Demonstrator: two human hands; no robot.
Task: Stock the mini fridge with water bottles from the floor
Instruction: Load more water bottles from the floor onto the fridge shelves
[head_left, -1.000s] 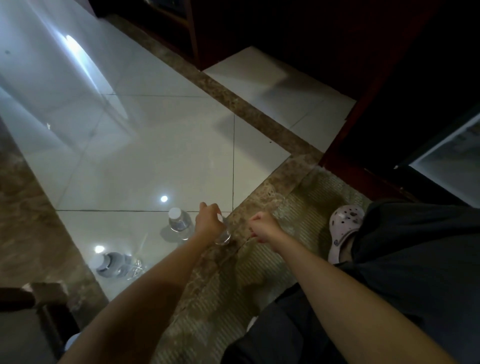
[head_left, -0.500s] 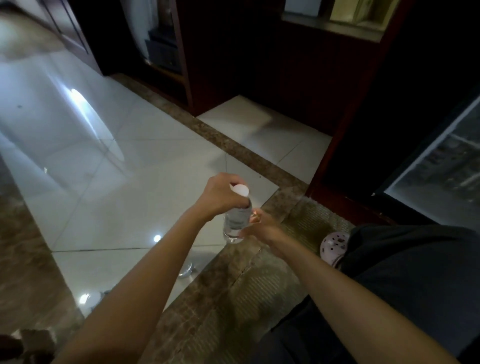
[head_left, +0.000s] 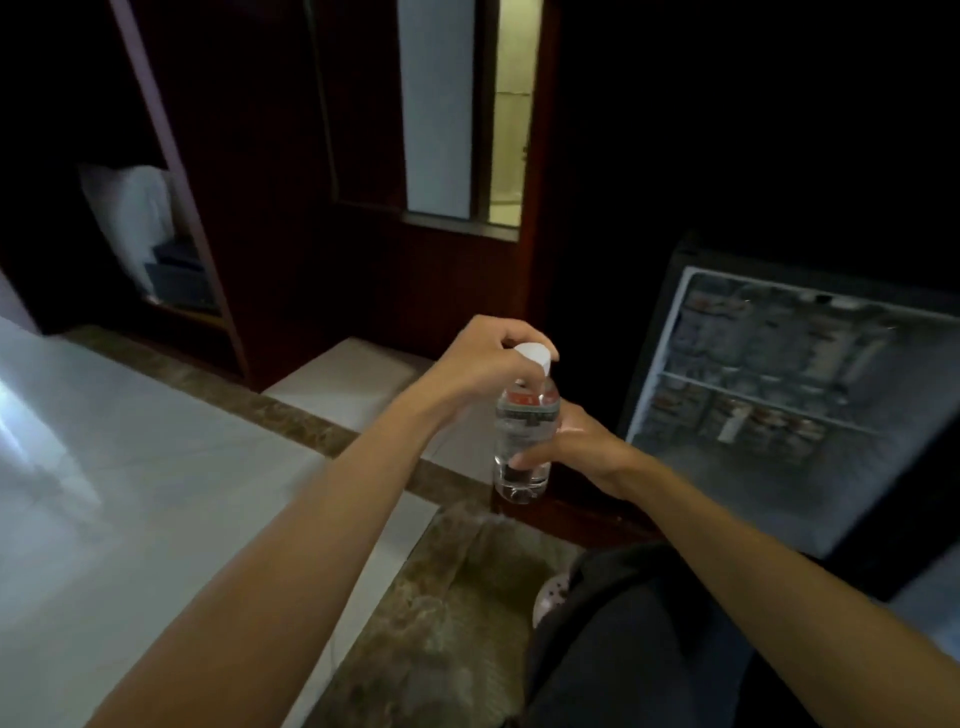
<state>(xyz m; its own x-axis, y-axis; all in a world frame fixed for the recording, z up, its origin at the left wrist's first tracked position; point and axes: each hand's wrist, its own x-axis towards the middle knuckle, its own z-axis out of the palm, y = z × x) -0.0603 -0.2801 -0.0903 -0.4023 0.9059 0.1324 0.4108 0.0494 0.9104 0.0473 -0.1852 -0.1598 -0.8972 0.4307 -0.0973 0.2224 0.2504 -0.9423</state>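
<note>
A clear water bottle (head_left: 523, 441) with a white cap and a red-and-white label hangs upright in mid-air at the centre. My left hand (head_left: 483, 358) grips it from above, at the cap and neck. My right hand (head_left: 576, 441) wraps around the lower body from the right side. The mini fridge (head_left: 769, 405) stands open at the right, its pale interior and a wire shelf (head_left: 753, 400) facing me. The bottle is to the left of the fridge opening, outside it. No other bottles show in this view.
Dark wooden cabinet panels (head_left: 291, 208) rise behind the bottle. White glossy floor tiles (head_left: 130, 467) with a brown marble border (head_left: 415, 597) spread to the left and below. My dark-clothed knee (head_left: 623, 623) and a pale shoe (head_left: 550, 597) sit at the bottom centre.
My left hand lifted the bottle off the floor and carried it up and right toward the fridge. My right hand closed on its body. The view swung up; the floor bottles dropped out of sight.
</note>
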